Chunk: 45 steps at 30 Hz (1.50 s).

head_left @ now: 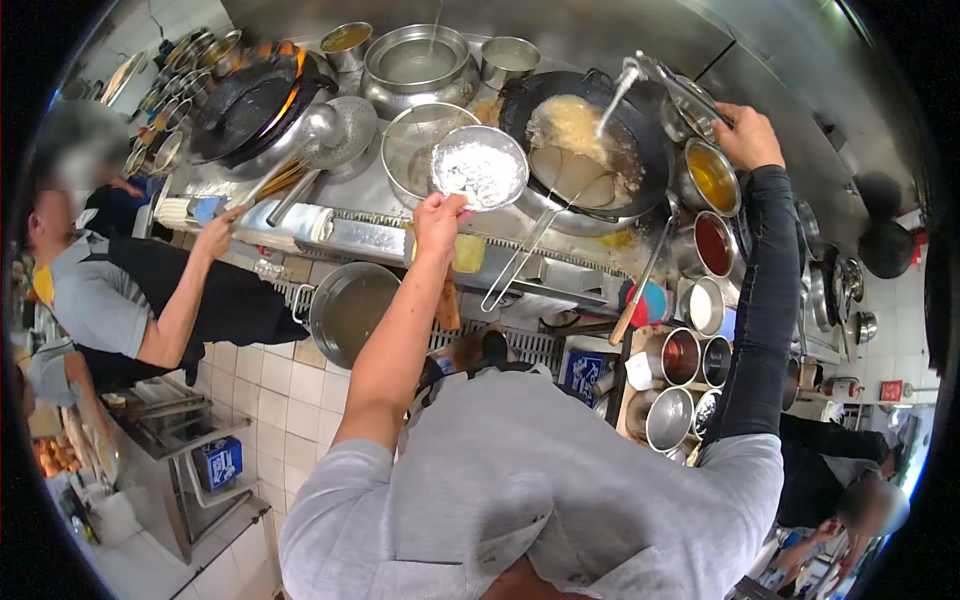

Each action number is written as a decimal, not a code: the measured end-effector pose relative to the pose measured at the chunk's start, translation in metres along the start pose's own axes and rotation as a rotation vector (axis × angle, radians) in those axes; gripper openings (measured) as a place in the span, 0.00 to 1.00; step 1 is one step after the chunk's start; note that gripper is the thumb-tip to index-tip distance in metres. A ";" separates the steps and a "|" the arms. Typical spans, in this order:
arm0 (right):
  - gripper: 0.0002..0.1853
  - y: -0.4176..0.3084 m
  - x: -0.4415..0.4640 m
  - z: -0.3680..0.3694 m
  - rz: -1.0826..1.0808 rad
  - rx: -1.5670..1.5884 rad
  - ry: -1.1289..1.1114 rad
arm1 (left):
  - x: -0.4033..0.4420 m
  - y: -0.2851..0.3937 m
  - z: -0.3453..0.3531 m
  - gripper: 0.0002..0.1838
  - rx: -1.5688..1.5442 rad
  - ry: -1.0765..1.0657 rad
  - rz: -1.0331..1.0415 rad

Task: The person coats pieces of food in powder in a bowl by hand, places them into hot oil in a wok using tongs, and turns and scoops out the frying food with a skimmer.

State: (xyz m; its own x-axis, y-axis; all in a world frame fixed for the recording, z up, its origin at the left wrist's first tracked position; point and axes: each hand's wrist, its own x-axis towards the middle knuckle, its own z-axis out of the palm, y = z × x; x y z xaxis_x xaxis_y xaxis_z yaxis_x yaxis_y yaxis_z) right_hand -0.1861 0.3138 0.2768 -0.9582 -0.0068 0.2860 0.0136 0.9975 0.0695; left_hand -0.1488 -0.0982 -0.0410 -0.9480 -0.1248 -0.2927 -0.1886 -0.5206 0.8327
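— What does the left hand (pixel 438 222) hold in this kitchen?
— Its fingers grip the rim of a metal bowl (pixel 501 207) of white powder (pixel 482 165), raised beside the wok (pixel 650 130).
— And the right hand (pixel 748 138)?
— Closed around the end of a metal pipe (pixel 690 88) near the wok, where pale liquid (pixel 570 118) foams and a wire strainer (pixel 575 178) rests. At left, a co-worker (pixel 150 300) grasps a long handle (pixel 270 183).

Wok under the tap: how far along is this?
Done: frothy liquid is in the wok. In hand: the left hand holds a bowl of white powder; right hand at the tap. Left, I'd guess: using that powder, lifting off the strainer.
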 end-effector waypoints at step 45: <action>0.19 -0.138 -0.077 -0.121 -0.472 -0.077 0.185 | -0.012 0.015 0.026 0.07 0.098 -0.074 0.061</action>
State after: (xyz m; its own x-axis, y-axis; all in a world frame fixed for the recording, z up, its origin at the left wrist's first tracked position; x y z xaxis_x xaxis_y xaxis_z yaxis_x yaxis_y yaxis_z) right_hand -0.0795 0.1685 0.3612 -0.7987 -0.4743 0.3702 -0.3805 0.8748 0.2998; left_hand -0.1471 -0.0821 -0.0129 -0.9742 -0.0893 -0.2073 -0.1502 -0.4289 0.8908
